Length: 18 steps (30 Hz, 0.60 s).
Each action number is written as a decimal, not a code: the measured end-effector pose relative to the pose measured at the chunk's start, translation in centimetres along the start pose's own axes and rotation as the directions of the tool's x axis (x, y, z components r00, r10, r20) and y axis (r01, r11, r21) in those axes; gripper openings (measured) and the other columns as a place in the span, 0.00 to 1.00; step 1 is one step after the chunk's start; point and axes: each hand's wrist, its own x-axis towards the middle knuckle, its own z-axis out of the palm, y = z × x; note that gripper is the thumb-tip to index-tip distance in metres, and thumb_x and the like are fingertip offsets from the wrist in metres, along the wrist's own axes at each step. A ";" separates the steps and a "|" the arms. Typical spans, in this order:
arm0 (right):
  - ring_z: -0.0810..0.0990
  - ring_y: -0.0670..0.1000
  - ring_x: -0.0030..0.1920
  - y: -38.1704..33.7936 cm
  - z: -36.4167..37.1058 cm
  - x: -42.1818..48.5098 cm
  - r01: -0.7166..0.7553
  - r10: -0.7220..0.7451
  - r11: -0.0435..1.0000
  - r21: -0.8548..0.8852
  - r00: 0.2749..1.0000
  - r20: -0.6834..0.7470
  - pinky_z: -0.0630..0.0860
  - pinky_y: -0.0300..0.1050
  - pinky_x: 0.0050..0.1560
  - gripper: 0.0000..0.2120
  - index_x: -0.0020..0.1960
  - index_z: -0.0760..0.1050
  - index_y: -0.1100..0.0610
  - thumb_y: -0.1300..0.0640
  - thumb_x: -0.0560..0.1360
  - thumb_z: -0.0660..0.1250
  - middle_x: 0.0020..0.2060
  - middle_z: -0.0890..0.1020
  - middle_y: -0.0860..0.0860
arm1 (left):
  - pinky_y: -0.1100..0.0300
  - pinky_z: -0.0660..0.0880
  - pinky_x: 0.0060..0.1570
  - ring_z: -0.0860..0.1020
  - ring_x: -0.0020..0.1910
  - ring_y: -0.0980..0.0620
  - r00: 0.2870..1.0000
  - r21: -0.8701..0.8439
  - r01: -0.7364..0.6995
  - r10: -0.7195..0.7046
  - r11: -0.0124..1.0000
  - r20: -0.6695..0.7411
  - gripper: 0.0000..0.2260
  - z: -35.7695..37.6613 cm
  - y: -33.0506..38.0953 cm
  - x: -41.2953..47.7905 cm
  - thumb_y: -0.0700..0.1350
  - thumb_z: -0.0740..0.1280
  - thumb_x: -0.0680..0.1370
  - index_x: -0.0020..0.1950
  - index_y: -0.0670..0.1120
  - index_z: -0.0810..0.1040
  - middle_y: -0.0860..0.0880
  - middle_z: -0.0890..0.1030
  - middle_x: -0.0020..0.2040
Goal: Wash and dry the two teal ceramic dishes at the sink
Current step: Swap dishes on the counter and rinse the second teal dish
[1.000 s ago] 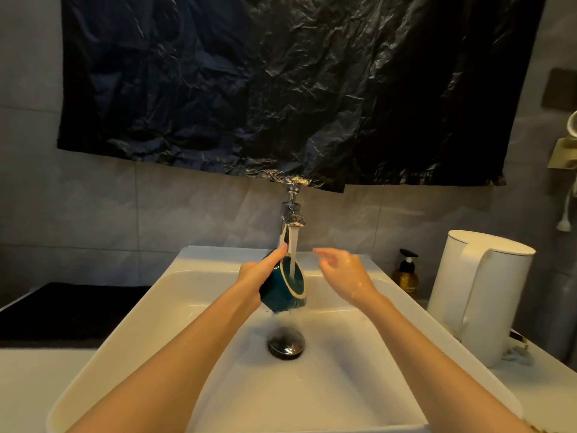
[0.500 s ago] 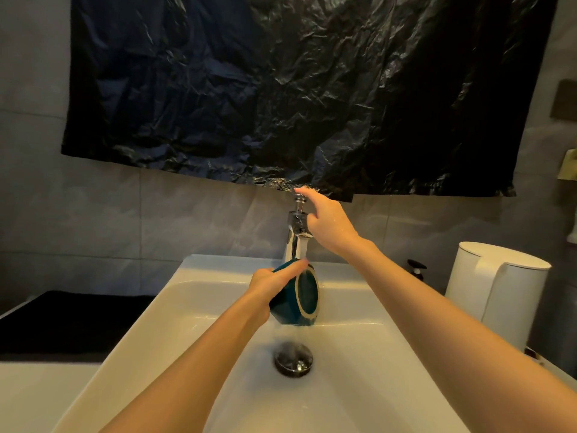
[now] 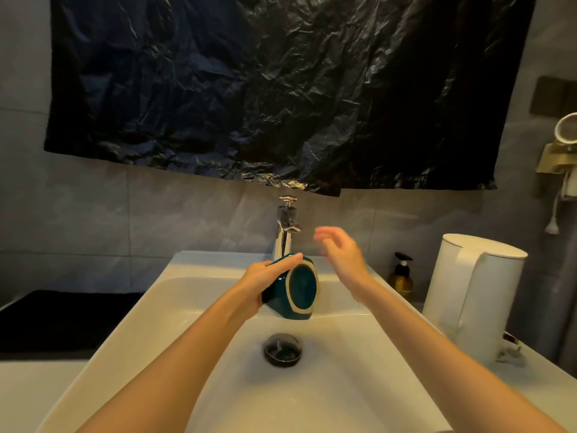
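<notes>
Teal ceramic dish (image 3: 301, 285) held on edge over a glossy white sink (image 3: 175, 295), just below the chrome tap (image 3: 285, 235).

The left grip (image 3: 262, 281) clasps the glazed dish, whose rounded base with its bare beige foot ring faces the camera. The right grip (image 3: 345, 257), motion-blurred, hangs open and empty just right of the dish, not touching it. Farther right on the worktop stand an amber pump bottle (image 3: 401, 278) and a smooth white kettle (image 3: 474, 295).

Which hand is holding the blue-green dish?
The left hand grips the dish over the sink; the right hand hangs open beside the tap, holding nothing.
</notes>
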 end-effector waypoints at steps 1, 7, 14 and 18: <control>0.76 0.47 0.56 0.5 -0.1 -0.8 -0.142 0.137 0.989 0.029 0.982 0.129 0.75 0.43 0.54 0.12 0.59 0.73 0.50 0.48 0.81 0.56 0.57 0.78 0.47 | 0.56 0.76 0.48 0.79 0.52 0.45 0.999 -0.032 0.001 0.000 0.999 0.037 0.26 0.0 0.1 -0.2 0.61 0.70 0.68 0.57 0.43 0.77 0.43 0.82 0.53; 0.82 0.49 0.51 0.8 -0.9 -3.6 -0.506 0.270 0.766 0.396 0.813 0.516 0.78 0.46 0.53 0.18 0.56 0.76 0.51 0.41 0.73 0.63 0.47 0.85 0.49 | 0.55 0.77 0.51 0.80 0.51 0.46 0.980 -0.206 0.052 -0.010 0.977 0.197 0.19 0.2 0.5 -1.0 0.58 0.66 0.73 0.55 0.46 0.78 0.46 0.83 0.49; 0.83 0.50 0.44 1.2 -1.9 -3.2 -0.570 0.388 0.733 0.371 0.799 0.459 0.79 0.44 0.48 0.14 0.52 0.76 0.56 0.47 0.73 0.68 0.40 0.86 0.50 | 0.57 0.77 0.52 0.76 0.57 0.50 0.964 -0.018 0.123 -0.115 0.992 0.239 0.26 1.0 0.2 -1.1 0.65 0.61 0.73 0.61 0.48 0.74 0.48 0.79 0.58; 0.82 0.50 0.44 1.6 -2.2 -3.0 -0.579 0.412 0.706 0.409 0.805 0.427 0.78 0.43 0.43 0.12 0.51 0.77 0.55 0.47 0.74 0.68 0.41 0.85 0.51 | 0.52 0.72 0.60 0.74 0.59 0.50 0.990 0.151 0.040 -0.060 0.988 0.129 0.22 0.9 0.0 -0.6 0.63 0.62 0.74 0.58 0.48 0.76 0.49 0.78 0.58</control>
